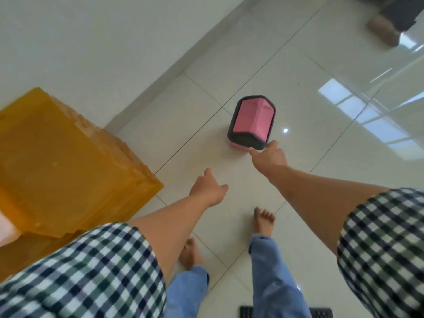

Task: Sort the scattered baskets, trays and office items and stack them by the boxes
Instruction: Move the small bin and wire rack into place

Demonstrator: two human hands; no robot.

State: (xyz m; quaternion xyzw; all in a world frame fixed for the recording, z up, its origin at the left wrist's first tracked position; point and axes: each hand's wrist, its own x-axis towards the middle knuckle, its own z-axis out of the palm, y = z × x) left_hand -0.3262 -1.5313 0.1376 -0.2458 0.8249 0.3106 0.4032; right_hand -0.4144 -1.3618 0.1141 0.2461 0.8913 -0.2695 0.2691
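Checked sleeves [80,271] nearest; right grip [269,154] pinching grey-rimmed pink plastic bin [251,120] by its near corner, probably for lifting; left grip [208,189] wide, empty.

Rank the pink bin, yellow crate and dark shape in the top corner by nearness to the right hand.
1. pink bin, in the grip of the right hand.
2. yellow crate, left side.
3. dark shape, far top-right corner.

Pink bin [251,120], right hand [270,156] gripping rim

No text, label, brand or number can be read anywhere.
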